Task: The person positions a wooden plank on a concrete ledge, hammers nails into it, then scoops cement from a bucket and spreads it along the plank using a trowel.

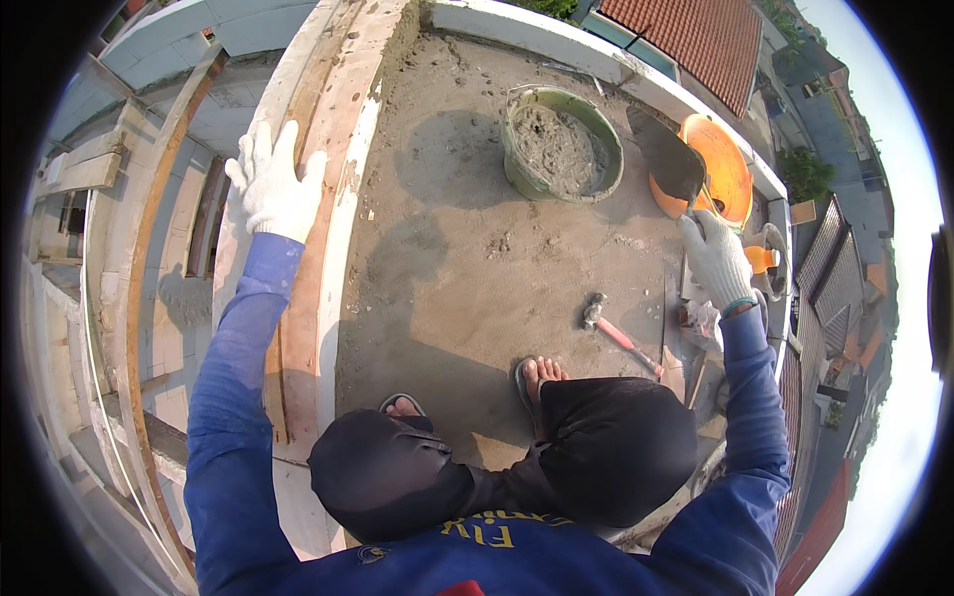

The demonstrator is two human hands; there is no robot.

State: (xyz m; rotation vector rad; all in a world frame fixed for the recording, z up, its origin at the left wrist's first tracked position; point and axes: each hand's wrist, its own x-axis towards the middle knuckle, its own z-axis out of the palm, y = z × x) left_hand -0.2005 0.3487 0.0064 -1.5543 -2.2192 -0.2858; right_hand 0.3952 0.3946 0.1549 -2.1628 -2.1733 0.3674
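Note:
My left hand (273, 189), in a white work glove, lies with fingers spread on the pale wooden board (343, 214) along the top of the wall to my left. My right hand (716, 260), gloved the same way, is closed around the handle of a trowel (668, 159). The trowel's dark blade points up and away, overlapping an orange bowl-shaped container (730, 164). Ahead of me stands a green bucket (524, 177) holding wet grey mortar (564, 149). A hammer (624, 336) with a reddish handle lies on the floor, nearer to me than the right hand.
I squat on a rough cement floor (477, 288) bounded by a low white wall (556, 40) at the far side. An orange bottle (761, 259) and scraps sit by the right edge. Past the left wall the level drops among timber beams (149, 228); rooftops (691, 40) lie beyond.

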